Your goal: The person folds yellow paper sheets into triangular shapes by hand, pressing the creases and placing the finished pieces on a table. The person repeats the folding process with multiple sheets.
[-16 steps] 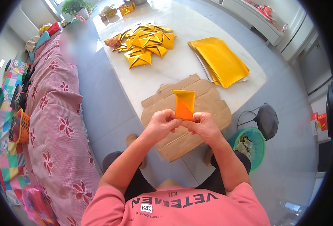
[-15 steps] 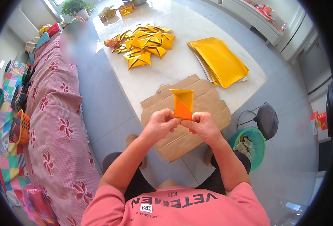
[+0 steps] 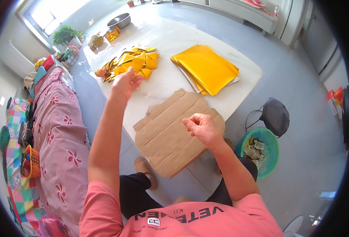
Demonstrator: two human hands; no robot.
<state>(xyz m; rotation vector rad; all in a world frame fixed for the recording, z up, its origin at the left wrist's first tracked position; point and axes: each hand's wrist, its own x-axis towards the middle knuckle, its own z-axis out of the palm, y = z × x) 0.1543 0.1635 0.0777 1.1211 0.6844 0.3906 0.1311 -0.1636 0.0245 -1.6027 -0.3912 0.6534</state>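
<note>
My left hand (image 3: 126, 83) reaches out to the near edge of a heap of folded gold paper pieces (image 3: 133, 61) on the left of the table. Its fingers are loosely bent and apart, and nothing shows in them. Over a flattened brown cardboard sheet (image 3: 170, 136) hovers my right hand (image 3: 202, 128), its fingers curled and closed with nothing visible inside. A stack of flat gold paper sheets (image 3: 206, 69) lies to the right of the heap, beyond the cardboard.
The pale table (image 3: 158, 29) bears a dark metal bowl (image 3: 119, 21) at its far end. Right of the cardboard stand a teal waste bin (image 3: 276, 156) and a dark round-topped stool (image 3: 276, 117). Along the left runs a seat with a pink flowered cover (image 3: 64, 130).
Both hands held a folded gold paper piece over the cardboard. They have parted: the left moved forward and left to the heap, the right stayed over the cardboard, without the paper. The view shifted.
</note>
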